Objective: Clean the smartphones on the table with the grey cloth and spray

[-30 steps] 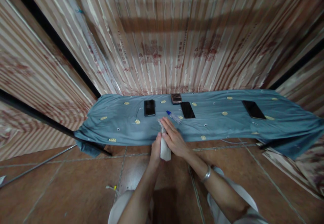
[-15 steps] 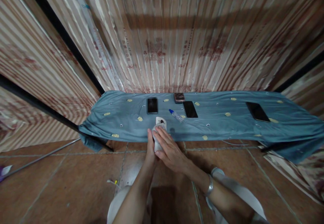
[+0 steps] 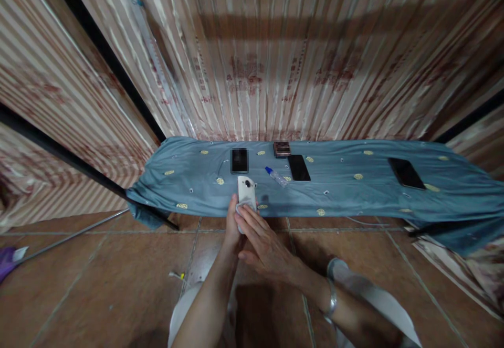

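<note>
A white smartphone (image 3: 246, 189) rests in my left hand (image 3: 232, 224), its back with the round camera facing up. My left thumb lies along its left edge, and my other left fingers are mostly hidden beneath it. My right hand (image 3: 263, 243) presses a pale grey cloth (image 3: 244, 206) against the lower part of the phone's back. Most of the cloth is covered by my right fingers. Just beyond the phone, a clear bottle with a blue cap (image 3: 276, 177) lies on the blue tablecloth (image 3: 205, 193).
Behind the phone lies a dark pixelated rectangle (image 3: 239, 160). A small reddish-brown box (image 3: 282, 149) sits beside a black phone (image 3: 299, 168). Farther right is a larger black device (image 3: 406, 173). Black poles (image 3: 102, 59) slant at the left, and a striped curtain (image 3: 252, 75) hangs behind.
My right hand and the cloth have slid down the phone toward me, uncovering more of its white back and camera. The view has shifted slightly.
</note>
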Demonstrator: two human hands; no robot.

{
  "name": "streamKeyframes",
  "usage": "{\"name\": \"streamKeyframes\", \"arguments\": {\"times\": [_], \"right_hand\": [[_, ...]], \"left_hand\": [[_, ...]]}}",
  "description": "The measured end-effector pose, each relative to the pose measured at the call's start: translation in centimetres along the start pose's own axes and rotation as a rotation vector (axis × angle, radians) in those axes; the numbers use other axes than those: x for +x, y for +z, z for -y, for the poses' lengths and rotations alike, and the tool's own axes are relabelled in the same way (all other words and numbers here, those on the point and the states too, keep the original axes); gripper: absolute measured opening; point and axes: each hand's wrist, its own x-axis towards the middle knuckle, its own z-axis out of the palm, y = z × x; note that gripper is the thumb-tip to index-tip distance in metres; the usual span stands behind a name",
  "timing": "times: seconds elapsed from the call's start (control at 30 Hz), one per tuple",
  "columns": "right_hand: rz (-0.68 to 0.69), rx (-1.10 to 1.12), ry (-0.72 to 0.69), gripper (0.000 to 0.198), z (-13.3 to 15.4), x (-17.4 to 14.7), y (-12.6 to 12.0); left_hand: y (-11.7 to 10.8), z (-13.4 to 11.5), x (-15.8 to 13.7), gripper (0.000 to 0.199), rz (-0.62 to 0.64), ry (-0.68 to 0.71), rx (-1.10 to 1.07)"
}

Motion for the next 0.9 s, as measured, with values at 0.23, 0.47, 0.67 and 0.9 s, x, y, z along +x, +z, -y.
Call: {"name": "streamKeyframes", "arguments": {"times": [0.23, 0.47, 0.67, 0.9], "right_hand": [[0.023, 0.021, 0.005, 0.073, 0.3, -0.6, -0.2], [0.032, -0.021, -0.009, 0.076, -0.2, -2.2, 0.6], [0.052, -0.023, 0.049, 0.077, -1.5, -3.9, 1.6], [-0.02, 0.064, 0.193, 0.068, -2.9, -3.8, 1.9]], "left_hand": [[0.5, -0.7, -0.4, 0.033, 0.023, 0.054, 0.091], [0.4, -1.4, 0.1, 0.029, -0.04, 0.096, 0.114], [0.8, -1.9, -0.2, 0.034, -0.005, 0.056, 0.061], [1.2, -1.1, -0.2, 0.031, -0.009, 0.04, -0.004]]}}
